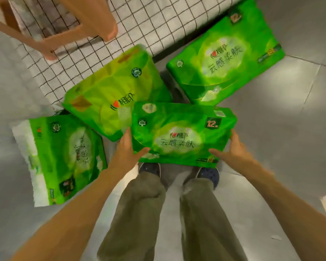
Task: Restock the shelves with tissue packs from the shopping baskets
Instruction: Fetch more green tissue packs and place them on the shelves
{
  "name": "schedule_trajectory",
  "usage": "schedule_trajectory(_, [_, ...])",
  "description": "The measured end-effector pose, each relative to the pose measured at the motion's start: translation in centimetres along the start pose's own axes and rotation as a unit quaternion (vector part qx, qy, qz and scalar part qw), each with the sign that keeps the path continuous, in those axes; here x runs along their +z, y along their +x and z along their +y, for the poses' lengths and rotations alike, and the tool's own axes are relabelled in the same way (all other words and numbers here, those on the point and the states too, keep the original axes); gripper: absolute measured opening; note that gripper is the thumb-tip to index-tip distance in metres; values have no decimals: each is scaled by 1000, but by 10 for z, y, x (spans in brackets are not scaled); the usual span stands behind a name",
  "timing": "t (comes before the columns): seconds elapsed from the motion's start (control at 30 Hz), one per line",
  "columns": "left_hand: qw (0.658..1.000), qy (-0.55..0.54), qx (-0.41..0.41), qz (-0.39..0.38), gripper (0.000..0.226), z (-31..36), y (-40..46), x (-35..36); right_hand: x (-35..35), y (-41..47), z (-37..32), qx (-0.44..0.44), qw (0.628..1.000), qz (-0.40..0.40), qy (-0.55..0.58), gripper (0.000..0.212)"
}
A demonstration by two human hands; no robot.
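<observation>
Pickup step: your left hand [127,147] and right hand [233,149] grip green tissue pack [181,132] by its ends, held above floor [271,129] over your shoes. Three more packs nearby. Next: carry to shelf, none in view tbh.

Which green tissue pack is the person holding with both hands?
The front-middle pack, above the shoes. The left hand and right hand grip its ends; the other three packs go untouched.
</observation>
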State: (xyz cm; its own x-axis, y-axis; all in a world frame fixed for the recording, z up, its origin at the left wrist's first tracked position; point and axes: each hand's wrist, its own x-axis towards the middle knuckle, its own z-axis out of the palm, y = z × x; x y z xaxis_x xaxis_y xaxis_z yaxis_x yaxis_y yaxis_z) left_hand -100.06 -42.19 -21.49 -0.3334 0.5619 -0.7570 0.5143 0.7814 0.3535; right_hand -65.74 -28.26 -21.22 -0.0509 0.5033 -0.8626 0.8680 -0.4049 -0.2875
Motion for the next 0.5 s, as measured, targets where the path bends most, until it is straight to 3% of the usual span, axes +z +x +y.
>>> schedule_trajectory(0.13, [998,-44,-38,17,129,-12,41,31,24,58,29,50,987,42,150,126])
schedule_trajectory(0.23, [993,-94,-61,29,135,-15,59,53,34,89,48,43,964,2,263,111])
schedule_trajectory(0.37, [986,-134,-72,74,128,-21,65,67,35,100,59,22,954,-68,291,112])
schedule_trajectory(0.5, [986,-124,-64,89,117,-18,59,63,38,99,63,-4,954,-45,296,104])
